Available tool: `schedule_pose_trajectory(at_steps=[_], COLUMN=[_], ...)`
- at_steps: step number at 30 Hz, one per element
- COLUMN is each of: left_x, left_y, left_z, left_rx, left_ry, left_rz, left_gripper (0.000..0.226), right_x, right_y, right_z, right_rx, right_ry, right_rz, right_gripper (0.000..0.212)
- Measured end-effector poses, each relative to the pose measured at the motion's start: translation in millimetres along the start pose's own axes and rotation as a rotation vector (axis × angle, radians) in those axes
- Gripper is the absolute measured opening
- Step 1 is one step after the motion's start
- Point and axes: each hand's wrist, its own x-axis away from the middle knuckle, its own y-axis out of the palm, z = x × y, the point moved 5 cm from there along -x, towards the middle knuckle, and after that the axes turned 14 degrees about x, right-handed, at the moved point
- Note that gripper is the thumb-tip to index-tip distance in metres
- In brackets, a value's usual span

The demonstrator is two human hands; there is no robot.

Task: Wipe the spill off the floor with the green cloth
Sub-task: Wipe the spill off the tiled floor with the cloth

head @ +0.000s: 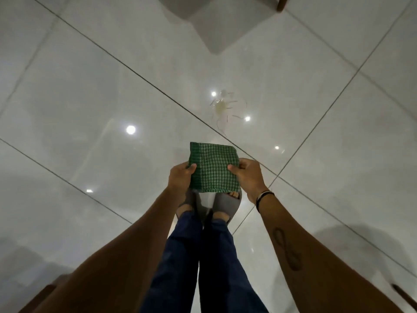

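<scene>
We see open glossy tiled floor (90,91) on every side of the pale spill (220,106); only a grey furniture base (203,21) at the far edge and our grey slippers (225,203) nearby break the room.

Head-worn view, steeply downward from standing height onto tiled floor (90,91).

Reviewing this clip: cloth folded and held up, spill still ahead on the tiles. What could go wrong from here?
1. The spill throws thin streaks outward toward the grout line; a single pass over the centre would likely miss them.
2. The glossy floor looks slippery, and the slippers stand close, so stepping into the wet is a risk.
3. The green cloth, folded small between left hand and right hand, may smear rather than absorb.
</scene>
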Motion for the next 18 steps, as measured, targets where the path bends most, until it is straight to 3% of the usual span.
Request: schedule_pose_trajectory(at_steps=[3, 6, 9, 11, 15, 18], left_x=[-47.5, -92.7, -133.2, -166.5, -225.5, -263.7], left_y=[2.6, 21.6, 51.9, 64.6, 65.0, 51.2], left_z=[-30.4, -41.9, -36.6, -34.9, -37.3, -45.1], left_rx=[-0.113, -0.193, -0.313, -0.532, -1.142, -1.361], left_ry=[-0.009, 0.097, 0.263, 0.411, 0.765, 0.840], left_rz=[-0.020, -0.094, -0.180, -0.152, -0.056, -0.126], left_gripper=[0.032, 0.026, 0.025, 0.041, 0.088, 0.112], right_x=[-38.8, -67.7, -98.7, -127.0, -207.7, -254.1], right_y=[22.3, 26.1, 36.4, 54.1, 103.4, 119.8], right_z=[36.5, 54.0, 65.0, 69.2, 77.1, 79.1], right_rx=[0.146, 0.247, 0.293, 0.454, 0.951, 1.026], right_ry=[-0.013, -0.002, -0.022, -0.130, -0.463, -0.548], right_rz=[0.091, 0.338, 0.594, 0.695, 0.517, 0.496], right_gripper=[0.005, 0.012, 0.037, 0.062, 0.071, 0.072])
